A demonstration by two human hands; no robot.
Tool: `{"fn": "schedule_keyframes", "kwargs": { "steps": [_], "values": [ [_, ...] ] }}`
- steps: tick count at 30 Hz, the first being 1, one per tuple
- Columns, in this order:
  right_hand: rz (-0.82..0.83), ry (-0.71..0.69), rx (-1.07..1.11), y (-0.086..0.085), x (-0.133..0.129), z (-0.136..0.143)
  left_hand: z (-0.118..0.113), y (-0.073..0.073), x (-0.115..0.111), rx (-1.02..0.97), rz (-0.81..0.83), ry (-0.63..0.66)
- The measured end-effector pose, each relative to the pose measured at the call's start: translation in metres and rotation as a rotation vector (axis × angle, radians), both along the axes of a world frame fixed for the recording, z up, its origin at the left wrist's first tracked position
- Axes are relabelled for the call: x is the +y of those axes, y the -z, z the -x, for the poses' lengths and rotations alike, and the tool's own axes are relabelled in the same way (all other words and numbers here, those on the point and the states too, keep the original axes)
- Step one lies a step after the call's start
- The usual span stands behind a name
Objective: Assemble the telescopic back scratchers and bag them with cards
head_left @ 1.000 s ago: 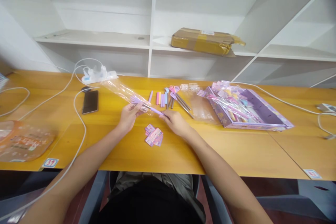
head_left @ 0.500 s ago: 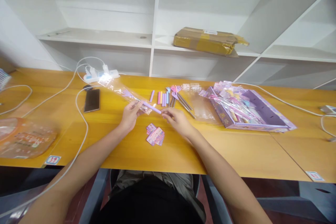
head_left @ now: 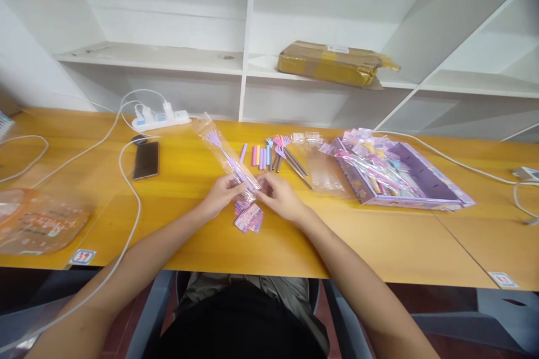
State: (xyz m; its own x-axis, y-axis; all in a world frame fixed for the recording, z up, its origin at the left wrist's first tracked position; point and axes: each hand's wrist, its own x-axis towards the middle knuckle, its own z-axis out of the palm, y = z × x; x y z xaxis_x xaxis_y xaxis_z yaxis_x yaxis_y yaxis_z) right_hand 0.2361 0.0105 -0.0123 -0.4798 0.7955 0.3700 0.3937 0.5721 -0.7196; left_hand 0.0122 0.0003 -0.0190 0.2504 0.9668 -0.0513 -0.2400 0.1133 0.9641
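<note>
Tabletop (head_left: 379, 247): yellow wood, seen from the near edge outward; a person's two forearms are extended over it.
Cards (head_left: 249, 217): a small fanned stack of pink-purple cards is noted just beneath the hands, flat on the tabletop.
Left hand (head_left: 223, 195): fingers are closed in a pinch on the near end of the clear sleeve (head_left: 227, 157); thumb on top.
Right hand (head_left: 281, 197): fingers are pressed together on the same open end of the sleeve, touching the left hand's fingertips.
Sleeve contents: a purple hand-topped pen (head_left: 225, 152) is held inside, its claw-shaped head pointing away toward the power strip (head_left: 160, 119); the handle end is at the mouth, between the two pinches.
Sleeve attitude: tilted, far end raised off the tabletop and leaning left.
Risk 1: the pen is judged liable to slide back out of the mouth if the pinch is relaxed while the far end is raised.
Risk 2: thin film may crease or tear at the mouth under two opposed pinches.
Risk 3: the cards may be scattered by a wrist brushed across them.
Mid field: loose pens and caps (head_left: 269, 157) are laid in a row; empty sleeves (head_left: 320, 171) beside them.
Right: purple box (head_left: 416, 185) with packed items.
Left: phone (head_left: 146, 160), white cables (head_left: 122, 168), orange bag (head_left: 37, 221).
Far: shelf (head_left: 168, 61) with a brown parcel (head_left: 332, 64).
</note>
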Motion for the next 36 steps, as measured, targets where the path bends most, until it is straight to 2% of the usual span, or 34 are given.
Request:
{"fn": "schedule_keyframes", "kwargs": {
  "steps": [7, 11, 17, 20, 23, 26, 31, 36],
  "values": [
    [0.042, -0.054, -0.010, -0.005, -0.003, 0.000, 0.002, -0.003, 0.003, -0.025, -0.059, -0.117],
    [0.093, -0.137, 0.036, -0.004, -0.005, -0.003, 0.004, -0.007, 0.004, -0.035, -0.077, -0.154],
    [-0.070, -0.195, -0.011, -0.006, -0.006, -0.004, 0.006, -0.008, 0.004, 0.000, -0.102, -0.191],
    [-0.089, -0.230, -0.005, -0.007, -0.006, -0.004, 0.006, -0.008, 0.005, -0.005, -0.093, -0.209],
    [-0.106, -0.204, -0.017, -0.007, -0.005, -0.005, 0.007, -0.009, 0.006, -0.005, -0.085, -0.219],
    [-0.159, -0.164, 0.003, -0.009, -0.004, -0.004, 0.005, -0.007, 0.006, 0.022, -0.068, -0.187],
    [-0.182, -0.119, 0.069, -0.008, -0.003, -0.002, 0.001, -0.003, 0.001, 0.080, -0.086, -0.049],
    [-0.189, -0.053, 0.083, -0.002, 0.000, 0.000, -0.004, 0.000, -0.005, 0.042, -0.038, 0.016]
  ]
}}
